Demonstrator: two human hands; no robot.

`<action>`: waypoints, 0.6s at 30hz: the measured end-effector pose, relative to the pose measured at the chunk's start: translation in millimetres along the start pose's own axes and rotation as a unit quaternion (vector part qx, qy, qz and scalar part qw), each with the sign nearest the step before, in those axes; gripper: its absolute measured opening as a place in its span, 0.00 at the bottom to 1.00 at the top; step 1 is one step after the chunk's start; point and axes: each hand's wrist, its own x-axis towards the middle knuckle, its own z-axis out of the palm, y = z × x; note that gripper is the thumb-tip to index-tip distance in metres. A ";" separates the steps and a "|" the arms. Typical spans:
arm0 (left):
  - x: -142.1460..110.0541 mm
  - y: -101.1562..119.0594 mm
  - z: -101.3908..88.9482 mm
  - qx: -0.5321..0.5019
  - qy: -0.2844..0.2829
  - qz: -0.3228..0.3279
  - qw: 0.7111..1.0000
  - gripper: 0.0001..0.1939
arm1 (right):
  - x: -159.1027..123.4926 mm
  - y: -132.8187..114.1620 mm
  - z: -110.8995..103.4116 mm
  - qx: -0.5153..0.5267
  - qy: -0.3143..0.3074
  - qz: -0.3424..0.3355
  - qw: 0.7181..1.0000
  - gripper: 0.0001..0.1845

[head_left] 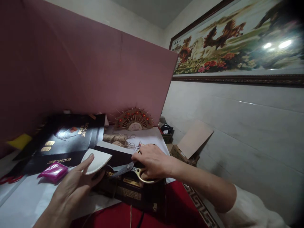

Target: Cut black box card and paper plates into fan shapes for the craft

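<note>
My left hand (77, 185) pinches a white wedge-shaped piece of card or foam (97, 161), thumb on top and fingers beneath. In my right hand (152, 161) is a pair of scissors (127, 169) with gold-coloured handles. The blades point left and reach close to the lower right edge of the white piece; whether they touch it I cannot tell. Below both hands lies a black printed box (133, 190) with gold lettering. Left of the white piece, a larger black printed cardboard sheet (71, 136) is spread out, with a shiny purple packet (54, 172) in front of it.
Behind the hands lies brown twine (117, 139), and beyond it stands a fan-shaped ornament (135, 120) with red dots. A pink panel (106, 63) rises at the back. Red-handled scissors (11, 180) lie at far left. A cardboard box (181, 155) stands beyond the table's right edge.
</note>
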 end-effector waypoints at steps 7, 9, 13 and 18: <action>-2.4 -1.3 0.7 0.023 -0.012 -0.044 0.999 0.08 | -30.4 27.3 -14.2 0.051 -0.059 0.044 0.996 0.28; -6.7 0.2 4.5 0.011 -0.012 -0.011 1.000 0.07 | -27.7 27.1 -1.6 0.057 -0.037 0.043 0.997 0.29; -13.3 3.4 13.5 -0.032 -0.028 0.094 0.995 0.11 | -4.7 15.4 22.7 0.019 0.032 0.041 0.998 0.31; -4.0 -3.0 14.3 -0.025 -0.005 0.010 1.000 0.11 | 14.5 14.0 20.2 0.017 0.000 -0.027 0.999 0.28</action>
